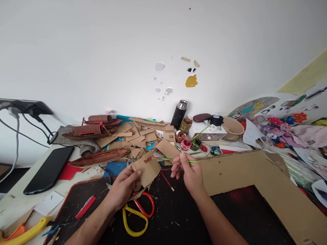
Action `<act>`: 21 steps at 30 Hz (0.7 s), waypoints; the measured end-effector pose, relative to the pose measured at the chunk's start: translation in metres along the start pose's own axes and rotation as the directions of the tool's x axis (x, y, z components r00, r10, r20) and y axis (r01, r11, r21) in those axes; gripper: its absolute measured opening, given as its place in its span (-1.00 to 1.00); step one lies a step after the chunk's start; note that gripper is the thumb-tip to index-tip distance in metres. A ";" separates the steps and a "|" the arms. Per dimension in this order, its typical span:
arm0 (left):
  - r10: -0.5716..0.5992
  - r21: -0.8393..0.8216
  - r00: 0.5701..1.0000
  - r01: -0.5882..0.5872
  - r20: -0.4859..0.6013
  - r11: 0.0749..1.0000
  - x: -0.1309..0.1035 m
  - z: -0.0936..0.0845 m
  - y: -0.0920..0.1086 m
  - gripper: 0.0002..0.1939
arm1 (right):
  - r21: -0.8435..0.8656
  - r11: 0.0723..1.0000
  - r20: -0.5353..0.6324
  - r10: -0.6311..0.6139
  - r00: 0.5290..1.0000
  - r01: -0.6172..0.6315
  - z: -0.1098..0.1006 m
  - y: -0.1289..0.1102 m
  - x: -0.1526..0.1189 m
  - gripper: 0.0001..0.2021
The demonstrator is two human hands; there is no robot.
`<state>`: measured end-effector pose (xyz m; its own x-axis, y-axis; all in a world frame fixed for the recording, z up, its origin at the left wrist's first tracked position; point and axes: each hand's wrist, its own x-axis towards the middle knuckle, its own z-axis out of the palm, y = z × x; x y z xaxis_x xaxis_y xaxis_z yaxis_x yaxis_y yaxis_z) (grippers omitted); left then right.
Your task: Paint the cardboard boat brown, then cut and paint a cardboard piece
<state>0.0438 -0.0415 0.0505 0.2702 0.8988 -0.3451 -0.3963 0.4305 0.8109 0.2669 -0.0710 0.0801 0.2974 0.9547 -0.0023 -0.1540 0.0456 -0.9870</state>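
My left hand [125,183] grips a small piece of cardboard [147,173] by its left edge. A patch of brown paint shows near the cardboard's top. In my right hand [189,172] is a thin green paintbrush [167,159], pinched between thumb and fingers, its tip at the brown patch. Scissors [135,221] with one red and one yellow handle lie below the cardboard, their blades partly hidden by my left hand. A red pencil [167,181] rests on the dark mat [163,217] between my hands. Behind stand small paint jars, one brown [180,136] and one pink [186,144].
Cardboard scraps [135,134] pile up along the wall, beside brown model boats [99,157]. A black flask [178,114] stands behind the jars. A large cut cardboard sheet [230,173] lies at right. A phone [48,170] and a red-striped cutter [85,207] are at left.
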 end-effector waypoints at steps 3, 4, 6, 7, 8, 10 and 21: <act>-0.028 -0.039 1.000 0.028 0.009 0.999 0.000 0.002 0.001 -0.47 | 0.001 1.000 0.089 0.029 0.996 -0.029 0.003 0.002 -0.005 -0.42; -0.028 -0.049 1.000 0.029 0.007 0.998 0.000 0.001 0.000 -0.45 | 0.000 0.999 0.107 0.033 0.994 -0.034 0.004 0.002 -0.006 -0.42; -0.023 -0.071 1.000 0.023 0.001 0.997 0.001 -0.001 -0.001 -0.44 | 0.004 1.000 0.092 0.021 0.996 -0.022 0.005 0.003 -0.004 -0.42; -0.022 -0.084 1.000 0.022 -0.001 0.996 0.001 -0.002 -0.002 -0.45 | 0.010 1.000 0.066 0.007 0.998 -0.008 0.005 0.002 -0.003 -0.42; -0.021 -0.098 1.000 0.020 0.000 0.995 0.002 -0.003 -0.002 -0.46 | 0.017 1.000 0.040 -0.009 0.999 0.008 0.005 0.002 -0.001 -0.43; -0.021 -0.128 1.000 0.022 0.008 0.992 0.002 -0.005 -0.004 -0.49 | 0.029 0.999 0.017 -0.033 0.999 0.032 0.004 0.002 0.002 -0.43; -0.034 -0.283 0.999 0.030 -0.007 0.959 0.009 -0.015 -0.006 -0.47 | 0.071 0.997 0.030 0.004 1.000 -0.007 -0.001 0.004 -0.002 -0.43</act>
<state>0.0351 -0.0346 0.0357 0.2774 0.8844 -0.3752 -0.6201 0.4631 0.6332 0.2666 -0.0729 0.0763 0.2680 0.9634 -0.0018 -0.2223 0.0601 -0.9731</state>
